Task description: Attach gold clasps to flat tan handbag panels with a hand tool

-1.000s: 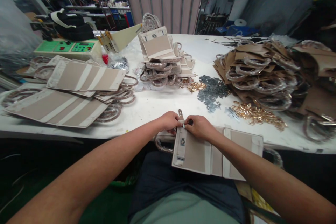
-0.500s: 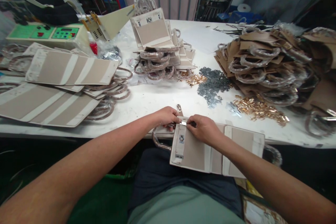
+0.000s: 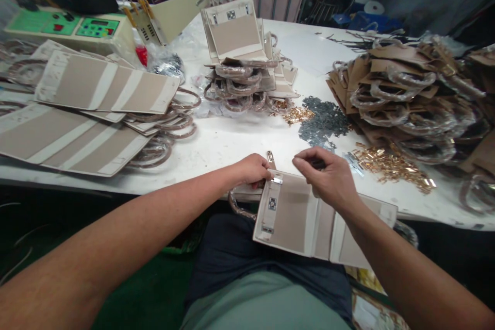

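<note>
A beige bag panel (image 3: pixel 293 211) with pale strips lies across the table's front edge and over my lap. My left hand (image 3: pixel 255 170) is closed on its upper left corner, beside a small shiny metal plate (image 3: pixel 277 181). Below that plate, a square metal fitting (image 3: pixel 272 203) and another small plate (image 3: pixel 267 229) sit along the panel's left strip. A narrow tab with a metal piece (image 3: pixel 270 157) sticks out past the corner. My right hand (image 3: pixel 328 175) hovers over the panel's upper edge, thumb and forefinger drawn together; anything between them is too small to make out. A plastic-wrapped handle (image 3: pixel 240 205) shows at left.
Stacked bag panels (image 3: pixel 88 82) lie at left, with another stack (image 3: pixel 234 36) at the back middle. Dark metal pieces (image 3: pixel 323 119) and gold-coloured pieces (image 3: pixel 390 165) are heaped near brown bag parts (image 3: pixel 402 77) at right. A green-fronted machine (image 3: pixel 77 26) stands at back left.
My right hand has lifted off the small metal plate and moved up and right. My left hand stays at the panel's corner. The camera view has shifted slightly.
</note>
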Demonstrator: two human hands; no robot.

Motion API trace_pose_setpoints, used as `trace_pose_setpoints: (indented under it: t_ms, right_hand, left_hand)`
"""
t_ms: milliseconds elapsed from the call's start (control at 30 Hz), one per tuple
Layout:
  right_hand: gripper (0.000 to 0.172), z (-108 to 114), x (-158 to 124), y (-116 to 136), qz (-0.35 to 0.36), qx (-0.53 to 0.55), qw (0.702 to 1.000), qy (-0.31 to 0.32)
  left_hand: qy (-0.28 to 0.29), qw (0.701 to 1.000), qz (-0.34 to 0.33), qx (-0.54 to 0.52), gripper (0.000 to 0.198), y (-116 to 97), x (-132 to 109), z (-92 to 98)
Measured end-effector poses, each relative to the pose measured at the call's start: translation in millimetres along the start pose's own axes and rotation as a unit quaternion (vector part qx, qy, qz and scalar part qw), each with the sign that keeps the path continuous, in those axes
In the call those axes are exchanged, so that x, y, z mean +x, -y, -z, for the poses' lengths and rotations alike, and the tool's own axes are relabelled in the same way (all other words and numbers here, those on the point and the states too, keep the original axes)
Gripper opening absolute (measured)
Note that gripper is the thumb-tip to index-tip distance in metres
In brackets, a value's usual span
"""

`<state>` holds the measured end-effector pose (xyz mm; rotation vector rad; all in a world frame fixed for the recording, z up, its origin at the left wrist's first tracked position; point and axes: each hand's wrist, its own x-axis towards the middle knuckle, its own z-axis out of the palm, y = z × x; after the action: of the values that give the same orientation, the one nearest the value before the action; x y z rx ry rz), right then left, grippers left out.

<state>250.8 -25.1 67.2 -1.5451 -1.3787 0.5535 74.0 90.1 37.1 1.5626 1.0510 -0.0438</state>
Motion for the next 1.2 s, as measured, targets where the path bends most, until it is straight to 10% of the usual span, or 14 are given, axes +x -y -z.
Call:
trace_pose_setpoints:
  t_ms: [100,533,833,1200]
  right_hand:
    - [0.022,-7.6,-5.4,5.3,0.027,0.135,0.984,-0.112]
    - [0.05,-24.1,-0.3,-8.2,-0.023,0.457,0.88,-0.13]
    - [0.05,-37.6,10.0,-15.4,-0.045,0.491,0.86,-0.13]
    - [0.048,-55.9,28.3,6.6,-0.025,0.218,0.974,0.049]
  left_hand:
    - [-0.007,1.0,0.017,0.004,0.013,-3.9,-0.2,-1.7]
    - [-0.022,0.997,0.067,-0.03,0.011,0.8,-2.3,-8.5]
    - [0.003,0.997,0.068,-0.048,0.014,5.8,3.7,-4.6]
    - [-0.036,0.998,0.012,-0.051,0.021,10.4,-0.8,-9.6]
